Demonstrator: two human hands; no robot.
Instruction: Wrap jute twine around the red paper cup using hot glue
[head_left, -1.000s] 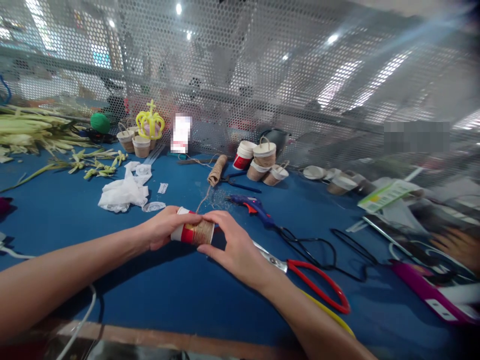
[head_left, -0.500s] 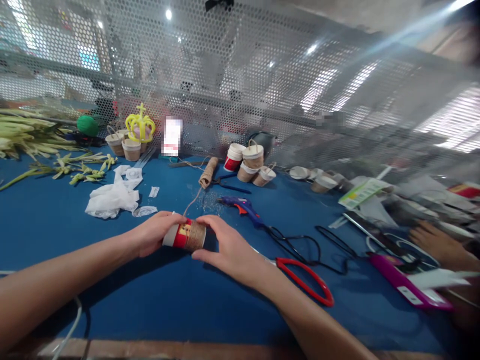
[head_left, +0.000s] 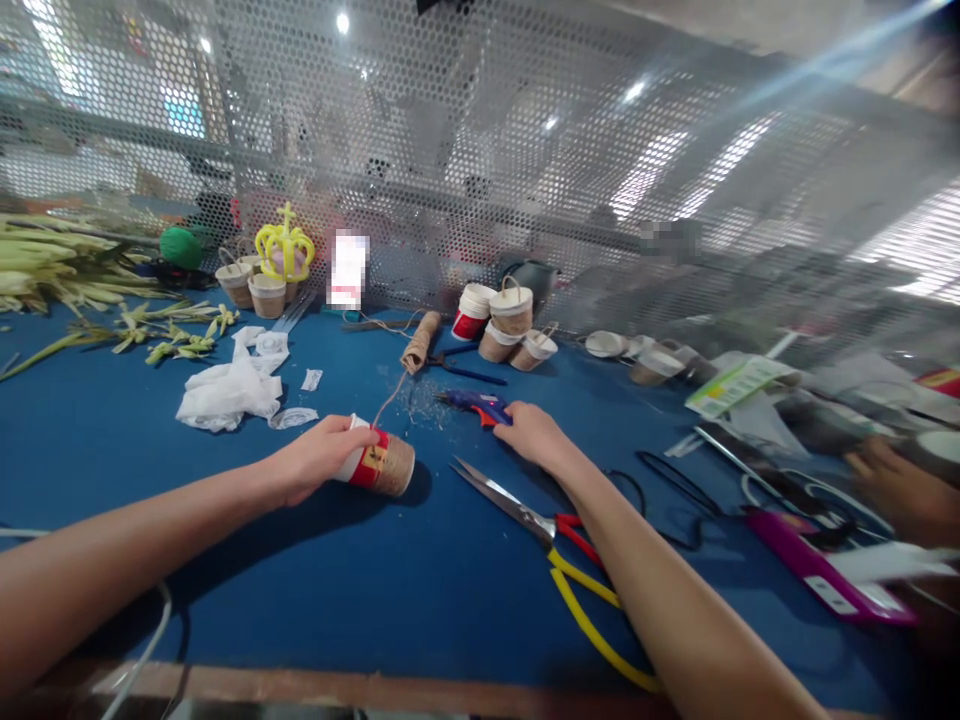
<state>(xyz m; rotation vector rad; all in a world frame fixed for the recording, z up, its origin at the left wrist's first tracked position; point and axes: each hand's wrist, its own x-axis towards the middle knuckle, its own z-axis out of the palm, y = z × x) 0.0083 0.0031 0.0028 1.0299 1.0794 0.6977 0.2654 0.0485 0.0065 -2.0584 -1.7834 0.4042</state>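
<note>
My left hand grips a paper cup, tilted on its side, by its white rim end. The cup is red and white with a yellow patch, and twine is wound around its base half. From the cup a strand of twine runs up to a twine roll lying on the table. To the right, my right hand has its fingers closed around the handle of a blue hot glue gun with an orange trigger. Large scissors with red and yellow handles lie partly beneath my right forearm.
Behind stand twine-wrapped cups, with pliers in front. White lace, a yellow crown and green stalks are at the left. A purple power strip and another person's hand are at the right.
My right hand has left the cup, moved right and up, and taken hold of the glue gun. The left hand still holds the cup. More of the scissors now shows.
</note>
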